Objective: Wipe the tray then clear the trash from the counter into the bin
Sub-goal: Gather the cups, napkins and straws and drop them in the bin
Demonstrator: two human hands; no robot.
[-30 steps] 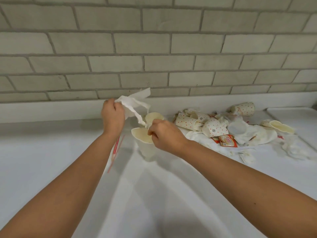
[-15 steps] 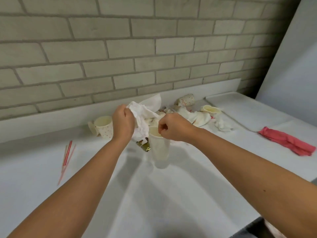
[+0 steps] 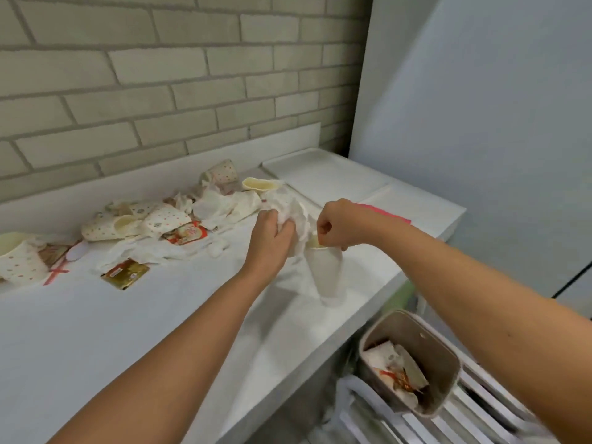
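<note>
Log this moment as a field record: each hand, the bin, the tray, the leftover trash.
left hand: grips crumpled napkins
right hand: pinches rim of tilted white cup
bin: beside the counter, lower, trash inside
tray: white, at counter's far end
leftover trash: dotted cups, loose napkins, gold wrapper on counter

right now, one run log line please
left hand: grips crumpled white paper napkin | right hand: pinches rim of tall white paper cup | beige plastic bin: part-filled
</note>
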